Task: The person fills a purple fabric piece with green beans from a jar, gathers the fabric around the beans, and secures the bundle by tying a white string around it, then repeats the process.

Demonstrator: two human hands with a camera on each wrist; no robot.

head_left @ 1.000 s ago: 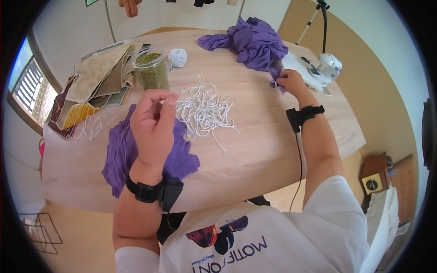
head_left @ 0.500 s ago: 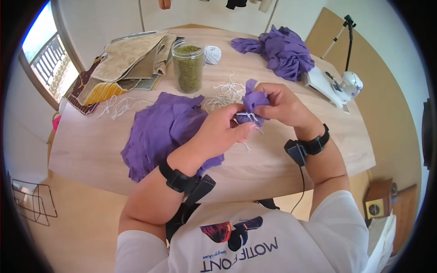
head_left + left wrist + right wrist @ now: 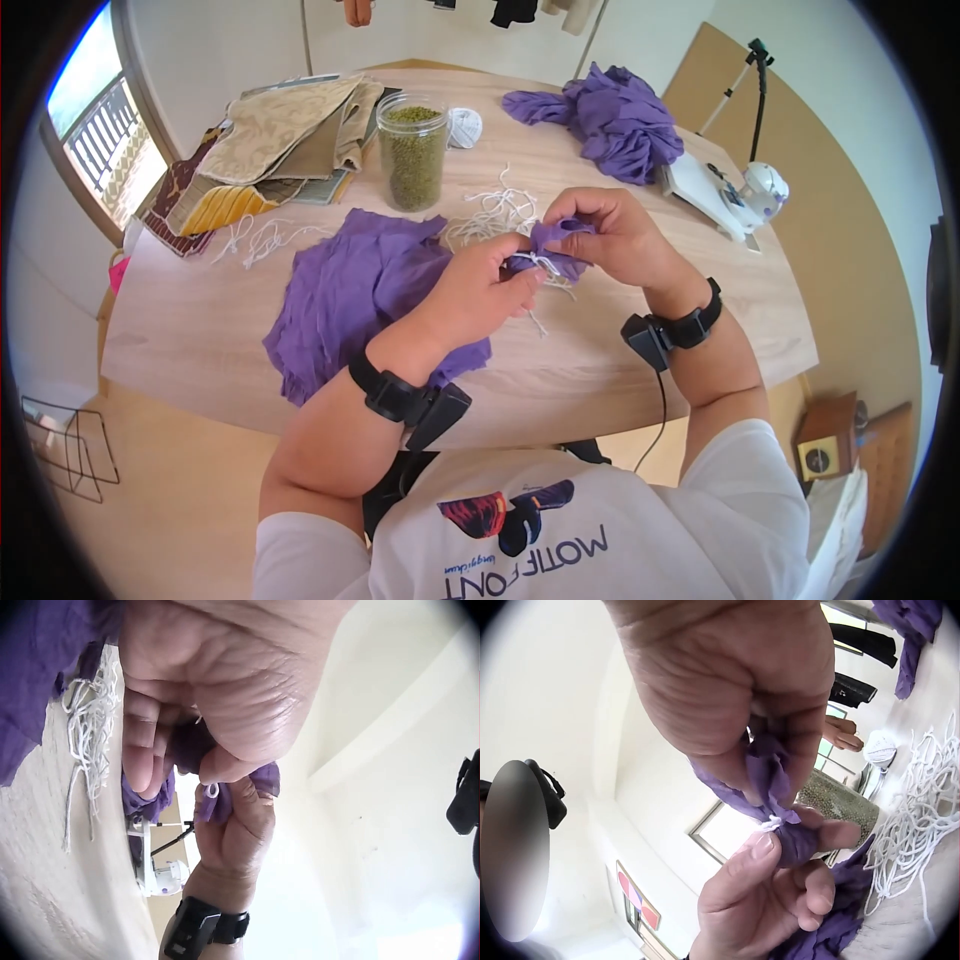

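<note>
Both hands meet over the middle of the table around a small purple cloth bundle (image 3: 562, 234) tied with white string. My left hand (image 3: 470, 290) pinches its rounded lower part between thumb and fingers, as the right wrist view shows. My right hand (image 3: 625, 245) grips the loose cloth above the knot (image 3: 771, 823). Just beyond the hands lies a tangle of white string (image 3: 495, 212), partly covered by them. A stack of purple cloth pieces (image 3: 355, 285) spreads under the left forearm.
A clear jar of green beans (image 3: 413, 160) stands behind the cloth stack, with a ball of white string (image 3: 464, 128) beside it. Folded fabrics (image 3: 270, 140) lie at the back left. At the back right are a purple cloth heap (image 3: 620, 120) and a small white sewing machine (image 3: 760, 195).
My right hand has brought the tied bundle from beside the purple heap to the middle, and my left hand has moved right to grip it. Since half a second ago, the upright cloth end sits lower.
</note>
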